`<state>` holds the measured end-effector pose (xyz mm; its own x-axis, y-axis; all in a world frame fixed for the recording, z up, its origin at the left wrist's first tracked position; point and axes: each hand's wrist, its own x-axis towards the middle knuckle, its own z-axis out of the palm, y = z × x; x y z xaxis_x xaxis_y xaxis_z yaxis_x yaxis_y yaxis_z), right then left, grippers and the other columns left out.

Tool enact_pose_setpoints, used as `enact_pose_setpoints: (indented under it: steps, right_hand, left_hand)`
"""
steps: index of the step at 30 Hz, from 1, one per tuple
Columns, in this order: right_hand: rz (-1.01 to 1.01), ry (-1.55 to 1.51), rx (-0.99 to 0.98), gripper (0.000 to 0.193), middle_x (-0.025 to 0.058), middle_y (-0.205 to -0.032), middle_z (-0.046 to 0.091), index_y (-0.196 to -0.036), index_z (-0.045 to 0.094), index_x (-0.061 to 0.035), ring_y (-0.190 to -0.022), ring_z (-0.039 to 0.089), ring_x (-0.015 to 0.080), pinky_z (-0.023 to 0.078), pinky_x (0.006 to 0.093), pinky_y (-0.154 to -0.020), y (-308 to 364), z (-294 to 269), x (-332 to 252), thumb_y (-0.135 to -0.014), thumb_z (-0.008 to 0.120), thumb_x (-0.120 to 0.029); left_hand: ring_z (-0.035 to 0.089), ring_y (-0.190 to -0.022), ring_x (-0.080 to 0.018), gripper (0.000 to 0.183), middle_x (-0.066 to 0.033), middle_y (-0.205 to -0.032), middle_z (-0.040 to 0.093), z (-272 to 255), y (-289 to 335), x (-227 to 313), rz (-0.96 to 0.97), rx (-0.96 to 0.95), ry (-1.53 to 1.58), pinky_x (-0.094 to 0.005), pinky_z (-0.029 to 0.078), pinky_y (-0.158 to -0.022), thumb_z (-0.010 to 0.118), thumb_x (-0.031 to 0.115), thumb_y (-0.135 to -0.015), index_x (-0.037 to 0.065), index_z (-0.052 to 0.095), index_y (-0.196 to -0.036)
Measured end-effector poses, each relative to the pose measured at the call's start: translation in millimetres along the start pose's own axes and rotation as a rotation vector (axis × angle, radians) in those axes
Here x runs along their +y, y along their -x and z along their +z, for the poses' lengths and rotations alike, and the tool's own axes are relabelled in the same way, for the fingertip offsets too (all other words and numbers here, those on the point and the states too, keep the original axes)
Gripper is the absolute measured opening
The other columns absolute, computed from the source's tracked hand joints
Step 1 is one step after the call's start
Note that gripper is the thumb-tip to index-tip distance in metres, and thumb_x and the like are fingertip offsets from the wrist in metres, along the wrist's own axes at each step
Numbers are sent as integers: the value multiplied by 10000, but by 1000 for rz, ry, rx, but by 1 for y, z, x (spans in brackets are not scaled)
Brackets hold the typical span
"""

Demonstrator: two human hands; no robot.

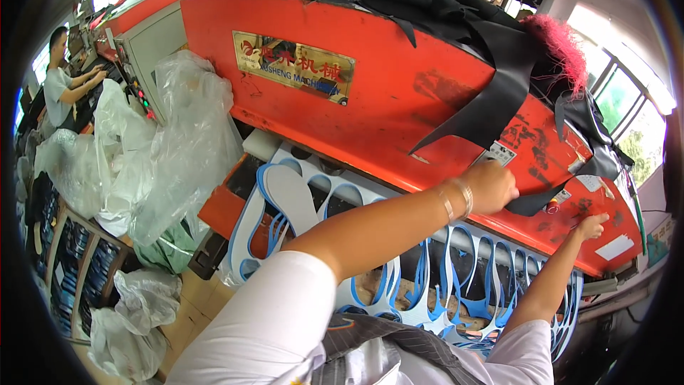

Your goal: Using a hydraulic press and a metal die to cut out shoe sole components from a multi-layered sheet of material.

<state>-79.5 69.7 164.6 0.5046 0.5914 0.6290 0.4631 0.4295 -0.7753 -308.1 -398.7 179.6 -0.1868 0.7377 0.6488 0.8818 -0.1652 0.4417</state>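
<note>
My left hand [491, 187] is curled closed in front of a red press machine [385, 85], just below a small light control panel [501, 152]. Its palm side is hidden, so whatever it may hold cannot be seen. Farther right, my right hand [593, 227] is also closed, at the machine's lower front by a white label [614, 247]. Below my arms lies a white-and-blue foam sheet [349, 191] with sole-shaped holes cut through it. A cut sole piece [291, 196] rests on its left end, beside my left forearm.
Black sheet material [499, 85] drapes over the machine, with a pink thread tangle [559, 50] on top. Clear plastic bags [189, 135] stand at left, and more bags [132, 324] lie below. A rack [82, 271] holds stacked dark pieces. Another person [63, 89] works at far left.
</note>
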Motion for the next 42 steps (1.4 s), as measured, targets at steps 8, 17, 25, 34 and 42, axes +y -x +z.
enact_pose_setpoints:
  steps: [8,17,25,34,42]
  right_hand:
    - [-317,-395,-557,722,210,-1499,299,-1449,289,36,-1380,303,306,252,405,-1115,93,-87,-15,-937,563,-392]
    - [-1024,-694,-1412,290,132,-874,621,-939,641,-29,-806,581,318,459,399,-716,293,-251,-126,-679,762,-76]
    - [-1266,-989,-1592,272,69,-834,631,-934,647,-67,-718,579,257,419,359,-631,378,-263,-228,-692,768,-88]
    - [-1249,-783,-1660,191,90,-856,656,-928,650,-63,-785,610,287,453,379,-697,392,-214,-247,-768,740,-115]
    - [-1348,-703,-1691,373,151,-1119,621,-1185,600,-107,-1044,584,338,469,425,-895,539,-169,-294,-817,663,-103]
  left_hand:
    - [619,-862,-377,265,-171,-844,634,-14,84,-13,-355,-86,-108,-479,489,-745,521,292,-925,66,632,-840]
    - [630,-894,-353,503,-169,-926,658,-4,280,21,-676,-206,-404,-433,489,-790,545,530,-877,40,627,-956]
    - [614,-925,-326,423,-133,-928,640,3,278,23,-633,-28,-403,-440,457,-829,561,481,-866,63,625,-886]
    - [652,-853,-361,470,-196,-865,670,-39,311,58,-699,-537,-47,-453,510,-793,577,472,-859,18,690,-900]
    - [589,-911,-296,256,-72,-929,603,-107,320,-43,-503,166,-348,-405,506,-738,709,276,-787,107,635,-965]
